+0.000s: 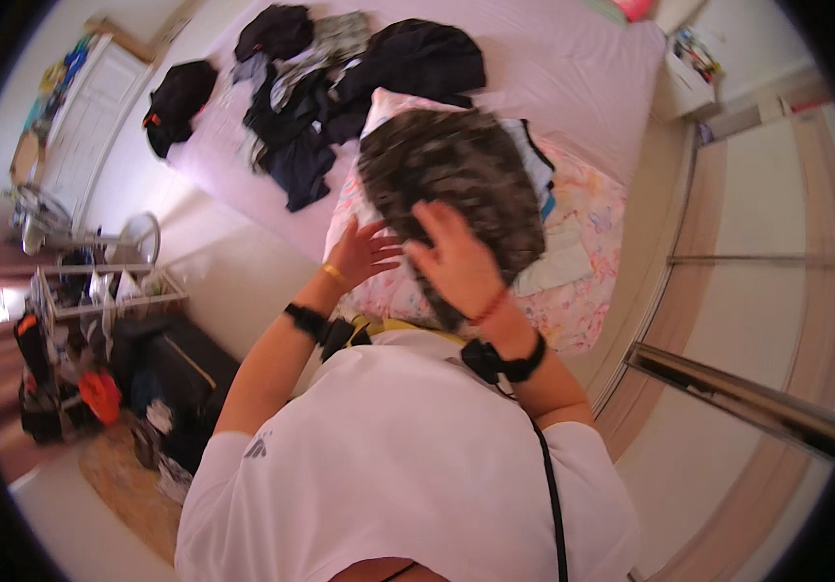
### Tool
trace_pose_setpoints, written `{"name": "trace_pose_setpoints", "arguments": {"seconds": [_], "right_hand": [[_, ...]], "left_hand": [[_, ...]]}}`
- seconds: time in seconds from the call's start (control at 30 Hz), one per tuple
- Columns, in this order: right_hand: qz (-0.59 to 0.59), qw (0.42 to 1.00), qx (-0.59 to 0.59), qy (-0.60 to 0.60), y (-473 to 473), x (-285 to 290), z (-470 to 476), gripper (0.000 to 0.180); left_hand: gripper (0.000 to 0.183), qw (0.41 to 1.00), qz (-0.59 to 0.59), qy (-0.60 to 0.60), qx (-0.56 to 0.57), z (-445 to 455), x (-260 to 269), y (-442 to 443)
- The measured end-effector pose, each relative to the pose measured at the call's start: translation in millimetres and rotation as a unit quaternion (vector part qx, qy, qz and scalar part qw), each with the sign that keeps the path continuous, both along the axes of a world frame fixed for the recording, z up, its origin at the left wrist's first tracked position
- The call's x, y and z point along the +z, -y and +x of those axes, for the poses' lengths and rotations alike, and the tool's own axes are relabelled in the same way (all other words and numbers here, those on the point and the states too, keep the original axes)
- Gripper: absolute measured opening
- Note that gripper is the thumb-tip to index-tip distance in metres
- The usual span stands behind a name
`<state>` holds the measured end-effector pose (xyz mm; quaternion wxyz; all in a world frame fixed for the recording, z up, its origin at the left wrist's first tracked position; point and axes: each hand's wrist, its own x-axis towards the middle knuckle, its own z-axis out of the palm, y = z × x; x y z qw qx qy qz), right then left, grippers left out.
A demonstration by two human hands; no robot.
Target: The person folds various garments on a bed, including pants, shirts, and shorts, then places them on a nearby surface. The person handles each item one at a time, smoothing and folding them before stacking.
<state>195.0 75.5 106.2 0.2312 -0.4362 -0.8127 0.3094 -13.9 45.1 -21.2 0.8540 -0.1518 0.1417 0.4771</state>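
Observation:
A dark camouflage-patterned garment (454, 167) lies spread over a pink floral pillow or folded cover (599, 218) before me. My right hand (457, 254) is over the lower part of the garment, slightly blurred, its thumb apart from its fingers. Whether its palm touches the cloth cannot be told. At the garment's left edge is my left hand (365, 253), fingers spread and nothing in them. A white cloth (559, 262) and a light garment with dark trim (534, 149) show from under the camouflage one on the right.
Dark clothes (417, 62) are heaped on the pink bed sheet (570, 65), with a black item (181, 102) at the bed's left edge. A sliding-door wardrobe (737, 305) runs along the right. To the left stand a fan (141, 236), a rack (111, 291) and a dark bag (177, 371).

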Motion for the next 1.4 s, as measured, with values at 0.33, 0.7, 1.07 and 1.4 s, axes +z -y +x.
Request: {"name": "trace_pose_setpoints", "arguments": {"seconds": [0.33,0.7,1.07,1.4], "right_hand": [[-0.154,0.986,0.059,0.026,-35,-130,32,0.047],[-0.199,0.956,-0.084,0.197,-81,-149,-16,0.060],[-0.240,0.965,-0.046,0.098,-80,-148,-17,0.055],[-0.423,0.796,0.430,-0.045,37,-65,-108,0.062]], "left_hand": [[0.051,0.971,-0.074,-0.213,0.077,-4,-80,47],[0.039,0.917,-0.115,-0.380,-0.028,-10,-109,58],[0.041,0.887,-0.155,-0.434,-0.036,-9,-113,58],[0.061,0.913,-0.017,-0.315,0.258,-63,26,91]]}}
